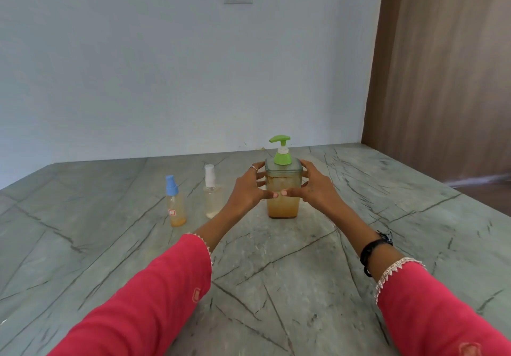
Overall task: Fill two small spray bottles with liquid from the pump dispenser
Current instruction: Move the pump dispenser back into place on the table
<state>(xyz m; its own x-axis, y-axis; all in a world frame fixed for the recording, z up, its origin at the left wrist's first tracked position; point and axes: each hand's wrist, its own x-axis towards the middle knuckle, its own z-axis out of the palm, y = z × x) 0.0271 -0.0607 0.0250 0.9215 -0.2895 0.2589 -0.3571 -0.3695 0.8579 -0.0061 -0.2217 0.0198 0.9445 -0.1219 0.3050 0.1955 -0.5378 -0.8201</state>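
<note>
Upright, pump dispenser (282,187) (spout pointing left) between left hand (250,188) and right hand (318,187).

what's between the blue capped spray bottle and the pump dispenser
In the head view, the white-capped spray bottle and the left hand, which grips the dispenser, lie between it and the blue-capped bottle.
</note>
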